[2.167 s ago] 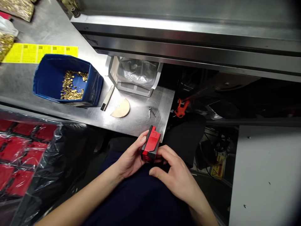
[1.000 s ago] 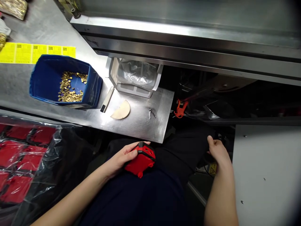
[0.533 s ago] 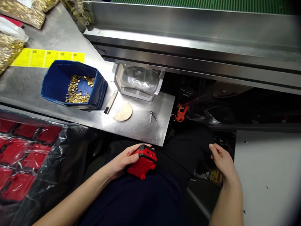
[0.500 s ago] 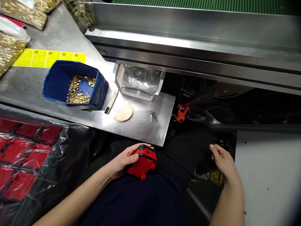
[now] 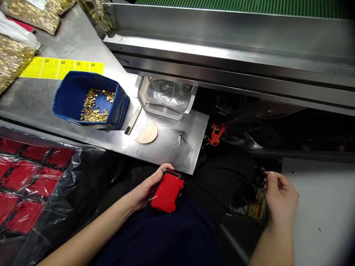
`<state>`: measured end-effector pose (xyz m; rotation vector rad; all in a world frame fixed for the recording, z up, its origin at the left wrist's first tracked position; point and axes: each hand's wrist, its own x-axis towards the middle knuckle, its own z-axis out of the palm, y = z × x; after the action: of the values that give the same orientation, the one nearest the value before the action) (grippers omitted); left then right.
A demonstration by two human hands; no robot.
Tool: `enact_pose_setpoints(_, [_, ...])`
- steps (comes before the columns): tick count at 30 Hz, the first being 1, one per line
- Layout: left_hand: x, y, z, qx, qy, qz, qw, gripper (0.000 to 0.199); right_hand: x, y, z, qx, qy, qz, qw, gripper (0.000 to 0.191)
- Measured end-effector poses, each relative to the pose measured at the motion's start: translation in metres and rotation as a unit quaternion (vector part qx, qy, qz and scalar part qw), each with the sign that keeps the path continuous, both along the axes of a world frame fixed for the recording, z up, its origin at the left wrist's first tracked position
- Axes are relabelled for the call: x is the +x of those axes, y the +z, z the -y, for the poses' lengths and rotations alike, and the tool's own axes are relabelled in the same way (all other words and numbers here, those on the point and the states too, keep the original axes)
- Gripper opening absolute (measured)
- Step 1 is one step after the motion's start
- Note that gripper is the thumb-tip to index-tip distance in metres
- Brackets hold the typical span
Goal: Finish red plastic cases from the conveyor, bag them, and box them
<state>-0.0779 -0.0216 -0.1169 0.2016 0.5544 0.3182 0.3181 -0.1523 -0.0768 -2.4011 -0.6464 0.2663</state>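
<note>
My left hand is wrapped round a red and black case above my lap, with the case's broad red face turned up. My right hand is off to the right, over the edge of a light grey panel. Its fingers are curled with thumb and forefinger together, and what they hold, if anything, is too small to make out. On the metal table lie a half-round wooden disc, a cutter with a pale handle and small metal pieces.
A blue bin with small brass parts and a grey bin with clear plastic bags stand on the table. Bagged brass parts lie far left. Wrapped red cases are lower left. An orange tool hangs beside the table.
The case has turned in my left hand, so its broad red face now shows instead of its end with openings. My right hand has moved to the right, fingers still curled.
</note>
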Motion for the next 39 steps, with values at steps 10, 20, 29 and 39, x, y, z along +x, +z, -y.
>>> enact_pose_setpoints(10, [-0.021, 0.019, 0.01, -0.036, 0.022, 0.01, 0.999, 0.06, -0.17, -0.008, -0.174, 0.003, 0.56, -0.036, 0.828, 0.027])
enact_pose_setpoints(20, [-0.033, 0.022, 0.035, -0.032, 0.097, -0.102, 0.989, 0.046, -0.243, -0.038, -0.241, -0.098, 0.709, 0.079, 0.693, 0.039])
enact_pose_setpoints(29, [-0.035, 0.0, 0.027, -0.061, 0.101, -0.032, 0.992, 0.059, -0.179, 0.001, -0.154, -0.149, 0.605, -0.168, 0.764, 0.017])
enact_pose_setpoints(39, [-0.017, 0.007, 0.014, -0.109, 0.065, -0.188, 0.974, 0.047, -0.209, 0.039, -0.061, -0.202, 0.674, -0.15, 0.695, 0.009])
